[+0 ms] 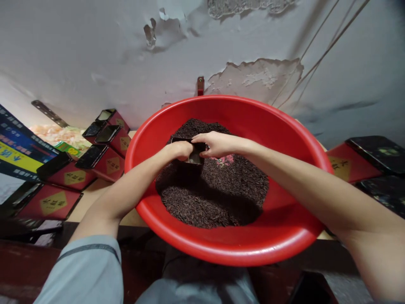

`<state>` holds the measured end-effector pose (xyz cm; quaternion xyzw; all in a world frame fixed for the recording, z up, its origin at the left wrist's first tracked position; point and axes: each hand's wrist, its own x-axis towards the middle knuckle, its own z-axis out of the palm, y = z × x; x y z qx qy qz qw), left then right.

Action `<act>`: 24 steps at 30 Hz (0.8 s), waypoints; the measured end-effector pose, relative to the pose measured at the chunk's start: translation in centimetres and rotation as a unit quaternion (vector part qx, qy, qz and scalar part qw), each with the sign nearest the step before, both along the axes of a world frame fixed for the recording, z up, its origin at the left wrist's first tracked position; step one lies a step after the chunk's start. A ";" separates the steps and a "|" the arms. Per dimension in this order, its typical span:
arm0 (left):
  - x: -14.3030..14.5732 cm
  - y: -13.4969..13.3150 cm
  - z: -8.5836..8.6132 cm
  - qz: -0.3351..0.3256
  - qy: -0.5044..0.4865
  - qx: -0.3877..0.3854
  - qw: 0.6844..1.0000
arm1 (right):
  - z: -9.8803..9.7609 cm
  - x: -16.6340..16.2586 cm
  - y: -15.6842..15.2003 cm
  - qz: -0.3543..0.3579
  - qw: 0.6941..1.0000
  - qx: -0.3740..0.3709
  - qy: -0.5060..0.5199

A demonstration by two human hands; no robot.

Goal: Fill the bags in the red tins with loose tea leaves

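A large red basin (pixel 294 139) holds a heap of dark loose tea leaves (pixel 190 207). Inside it, an uncovered dark tea tin (pixel 189 169) stands on the leaves with its mouth toward me. My left hand (pixel 181 150) grips the tin's left rim, its fingers curled over the edge and partly hidden. From the right, my right hand (pixel 217 144) holds the far right rim between thumb and fingers. A small pink patch (pixel 225 159) shows among the leaves beside the tin.
Several red tins with yellow diamond labels, such as this tin (pixel 52 203), crowd the left. More red tins (pixel 354 162) and black lids (pixel 379 153) lie at the right. A peeling wall (pixel 126 71) rises behind the basin, with cords (pixel 329 48) at upper right.
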<state>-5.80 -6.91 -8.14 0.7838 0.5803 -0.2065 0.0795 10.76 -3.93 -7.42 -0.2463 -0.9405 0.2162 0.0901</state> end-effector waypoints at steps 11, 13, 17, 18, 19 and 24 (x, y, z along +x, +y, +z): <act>-3.2 -0.8 3.7 0.002 -0.191 0.281 0.941 | -1.6 0.0 2.0 -0.048 0.991 0.008 0.124; -3.7 -0.4 3.6 0.031 -0.280 0.330 0.901 | -1.8 -0.1 2.3 -0.102 0.975 -0.009 0.195; -3.6 0.3 2.9 0.070 -0.446 0.381 0.807 | -1.7 -0.3 2.0 -0.135 0.939 -0.086 0.306; -3.5 0.4 2.8 0.076 -0.469 0.392 0.788 | -1.6 -0.4 1.9 -0.132 0.934 -0.096 0.319; -3.4 0.5 2.8 0.083 -0.488 0.401 0.771 | -1.5 -0.5 1.8 -0.132 0.930 -0.100 0.327; -3.8 0.9 2.7 0.081 -0.542 0.377 0.747 | -1.8 -0.9 1.8 -0.156 0.927 -0.092 0.330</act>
